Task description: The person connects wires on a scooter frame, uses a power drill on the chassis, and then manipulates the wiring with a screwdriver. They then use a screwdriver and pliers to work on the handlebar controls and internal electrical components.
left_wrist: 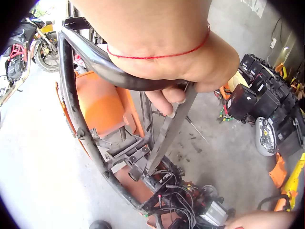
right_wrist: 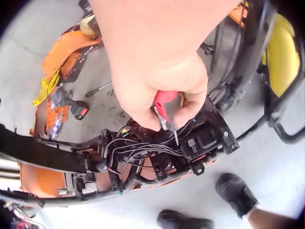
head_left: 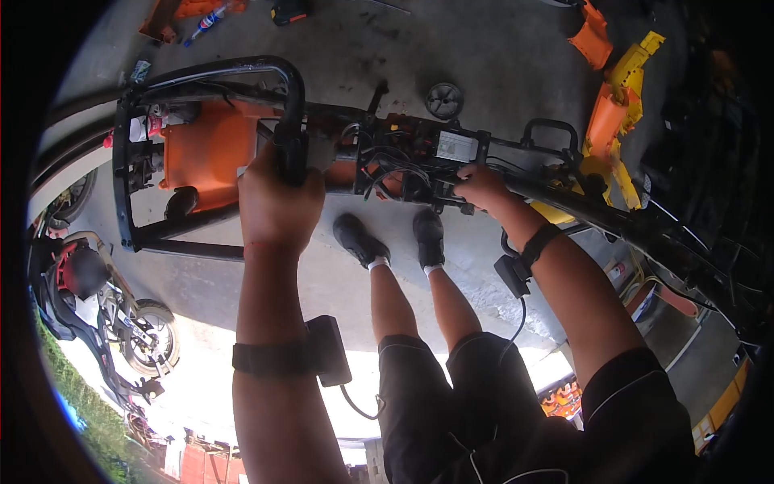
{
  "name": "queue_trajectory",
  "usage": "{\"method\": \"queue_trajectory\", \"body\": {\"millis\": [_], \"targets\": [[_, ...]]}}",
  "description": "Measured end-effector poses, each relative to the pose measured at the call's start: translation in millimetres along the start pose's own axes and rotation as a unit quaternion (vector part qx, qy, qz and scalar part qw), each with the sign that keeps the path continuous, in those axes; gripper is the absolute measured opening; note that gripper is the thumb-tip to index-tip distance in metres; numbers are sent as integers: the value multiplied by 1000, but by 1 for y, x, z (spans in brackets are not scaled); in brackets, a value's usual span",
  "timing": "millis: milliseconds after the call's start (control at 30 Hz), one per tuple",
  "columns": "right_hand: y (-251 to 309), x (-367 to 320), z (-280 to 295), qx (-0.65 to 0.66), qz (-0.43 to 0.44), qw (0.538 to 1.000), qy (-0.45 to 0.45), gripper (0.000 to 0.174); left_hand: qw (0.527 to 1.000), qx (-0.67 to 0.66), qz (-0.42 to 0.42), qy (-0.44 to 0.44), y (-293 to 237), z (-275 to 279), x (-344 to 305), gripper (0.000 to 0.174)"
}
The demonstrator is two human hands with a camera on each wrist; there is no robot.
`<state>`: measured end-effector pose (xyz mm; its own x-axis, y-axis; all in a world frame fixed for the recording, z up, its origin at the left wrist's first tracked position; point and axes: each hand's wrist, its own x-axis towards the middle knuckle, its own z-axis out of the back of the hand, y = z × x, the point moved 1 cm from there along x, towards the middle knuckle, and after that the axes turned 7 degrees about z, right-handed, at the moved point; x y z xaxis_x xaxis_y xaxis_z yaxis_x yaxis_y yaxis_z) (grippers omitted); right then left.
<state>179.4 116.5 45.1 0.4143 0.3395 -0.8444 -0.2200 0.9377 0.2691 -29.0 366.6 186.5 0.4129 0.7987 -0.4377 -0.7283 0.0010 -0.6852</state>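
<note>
My left hand (head_left: 282, 206) grips the black tubular frame (head_left: 242, 66) of a stripped vehicle; the left wrist view shows its fingertips (left_wrist: 170, 113) curled under the tube. In my right hand (head_left: 484, 187) is a red and grey screwdriver (right_wrist: 167, 107), held between thumb and fingers. Its thin metal shaft (right_wrist: 176, 139) points down beside a black box (right_wrist: 200, 142) with a small label. A bundle of black wires (right_wrist: 143, 149) runs next to the shaft. The silver box (head_left: 456, 147) sits in the frame just beyond my right hand. Where the screwdriver's tip meets the frame is hidden.
An orange panel (head_left: 201, 149) lies within the left part of the frame. Orange and yellow panels (head_left: 609, 121) are on the floor at the far right. A cordless drill (right_wrist: 71, 105) and another screwdriver (right_wrist: 98, 89) lie on the floor. A motorcycle (head_left: 113, 306) stands at the left.
</note>
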Motion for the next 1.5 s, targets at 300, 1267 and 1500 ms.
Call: {"method": "queue_trajectory", "body": {"millis": [300,1267,1500], "targets": [[-45,8,-34,-190,24,981,-17,11,999,-17,32,-11,6,-2,0,21],[25,-28,2,-381,386,840,-39,14,920,351,109,-136,26,58,-13,42],[19,-32,2,-451,449,771,15,15,921,338,137,-138,23,60,-11,30]]}}
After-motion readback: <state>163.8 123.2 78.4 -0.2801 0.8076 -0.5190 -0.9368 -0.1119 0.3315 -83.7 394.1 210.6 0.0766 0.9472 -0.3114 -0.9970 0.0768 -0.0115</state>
